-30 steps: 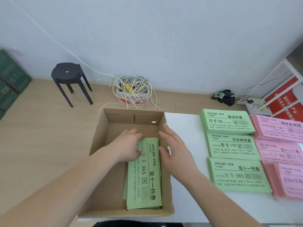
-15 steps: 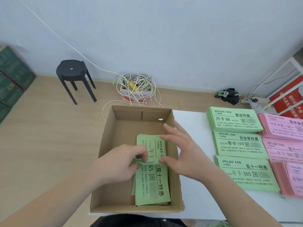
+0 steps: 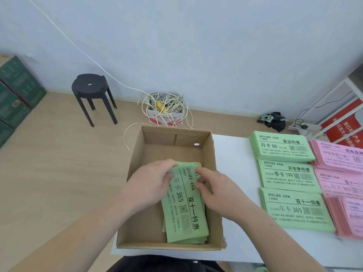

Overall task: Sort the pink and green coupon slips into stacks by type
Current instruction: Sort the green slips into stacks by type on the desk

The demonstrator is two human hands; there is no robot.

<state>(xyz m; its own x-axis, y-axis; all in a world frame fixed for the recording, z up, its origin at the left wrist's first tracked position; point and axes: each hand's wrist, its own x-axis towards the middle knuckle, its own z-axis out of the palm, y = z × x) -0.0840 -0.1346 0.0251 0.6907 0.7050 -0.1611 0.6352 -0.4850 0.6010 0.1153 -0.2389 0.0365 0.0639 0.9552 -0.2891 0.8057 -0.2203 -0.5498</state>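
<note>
Pinched at its far end by both hands: a green slip [image 3: 183,205] marked 365, lying on a loose green pile [image 3: 197,165] inside the cardboard box [image 3: 135,173]. Left hand [image 3: 149,185] curled round the slip's left corner; right hand [image 3: 218,191] nipping its right edge with bent fingers. On the white surface [image 3: 233,173], right of the right hand, three neat green stacks [image 3: 290,177] in a column. Farther right, pink stacks [image 3: 341,183]. On the floor beyond the hands, a black stool [image 3: 90,89] and a cable tangle [image 3: 165,107].
</note>
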